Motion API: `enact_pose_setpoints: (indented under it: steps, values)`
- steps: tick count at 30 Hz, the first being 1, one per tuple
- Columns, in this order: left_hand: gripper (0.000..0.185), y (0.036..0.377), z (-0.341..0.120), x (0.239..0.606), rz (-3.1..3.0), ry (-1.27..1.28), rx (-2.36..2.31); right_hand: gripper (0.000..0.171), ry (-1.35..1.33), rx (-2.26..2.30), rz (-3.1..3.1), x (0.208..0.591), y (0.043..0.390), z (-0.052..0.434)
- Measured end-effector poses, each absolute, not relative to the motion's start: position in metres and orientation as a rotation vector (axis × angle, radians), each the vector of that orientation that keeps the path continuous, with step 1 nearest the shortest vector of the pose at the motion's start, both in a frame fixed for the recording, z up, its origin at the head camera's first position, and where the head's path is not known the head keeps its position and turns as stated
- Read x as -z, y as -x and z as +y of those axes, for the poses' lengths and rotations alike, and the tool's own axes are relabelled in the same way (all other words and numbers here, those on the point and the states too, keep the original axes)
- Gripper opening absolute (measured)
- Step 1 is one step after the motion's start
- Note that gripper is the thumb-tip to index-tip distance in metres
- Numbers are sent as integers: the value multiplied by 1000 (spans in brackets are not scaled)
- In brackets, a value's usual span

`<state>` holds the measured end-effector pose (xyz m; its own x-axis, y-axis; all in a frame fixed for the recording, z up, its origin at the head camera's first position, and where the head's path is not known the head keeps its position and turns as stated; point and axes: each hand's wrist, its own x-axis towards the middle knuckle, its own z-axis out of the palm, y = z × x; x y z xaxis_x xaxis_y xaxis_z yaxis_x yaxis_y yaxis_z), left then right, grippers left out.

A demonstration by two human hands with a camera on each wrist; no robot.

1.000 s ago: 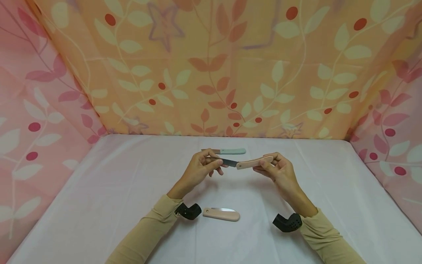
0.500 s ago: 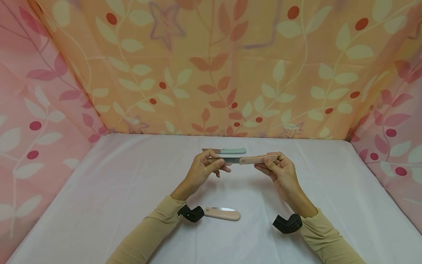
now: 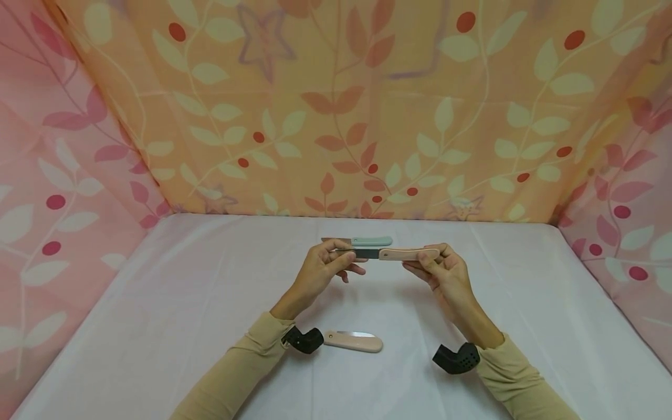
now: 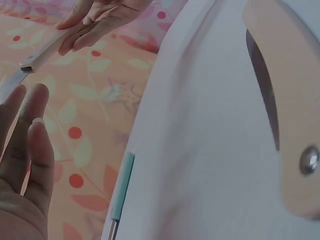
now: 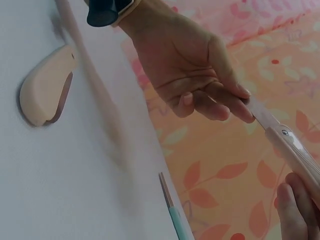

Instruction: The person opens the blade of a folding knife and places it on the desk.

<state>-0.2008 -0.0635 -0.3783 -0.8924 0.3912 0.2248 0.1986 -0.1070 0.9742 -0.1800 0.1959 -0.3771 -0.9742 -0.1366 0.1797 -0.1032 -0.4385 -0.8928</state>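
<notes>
Between both hands, raised over the table, is an unfolded folding knife (image 3: 401, 254) with a beige handle. My left hand (image 3: 321, 263) pinches its blade between thumb and fingers near the tip; the right wrist view shows this pinch on the blade (image 5: 263, 114). My right hand (image 3: 446, 269) grips the far end of the handle, thumb on the near side. A second beige folding knife (image 3: 354, 341) lies folded on the table, nearer the body, a strip of blade showing along its handle. Behind the hands lies an unfolded knife with a mint-green handle (image 3: 371, 241), its blade pointing left.
A white cloth covers the table (image 3: 210, 326). Floral curtains (image 3: 336, 105) rise behind it and on both sides. A black wrist camera (image 3: 304, 339) hangs under the left wrist close to the folded knife, another black camera (image 3: 457, 357) under the right wrist.
The held knife has turned from tilted, handle end up, to nearly level. Both hands keep their hold and have shifted only slightly. The two knives on the table stay put.
</notes>
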Motion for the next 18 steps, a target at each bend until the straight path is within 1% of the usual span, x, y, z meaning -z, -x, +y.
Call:
enact_pose_setpoints:
  steps: [6, 11, 14, 18]
  values:
    - [21, 200, -62, 381, 1968, -686, -2166, 6, 328, 2650, 1658, 377, 177, 192]
    - [24, 202, -63, 382, 1994, -631, -2152, 6, 316, 2626, 1717, 379, 176, 192]
    - [23, 204, -65, 382, 2040, -557, -2110, 12, 306, 2516, 1896, 380, 179, 193]
    - [21, 208, -70, 384, 2122, -455, -2018, 26, 266, 2303, 2174, 383, 182, 197]
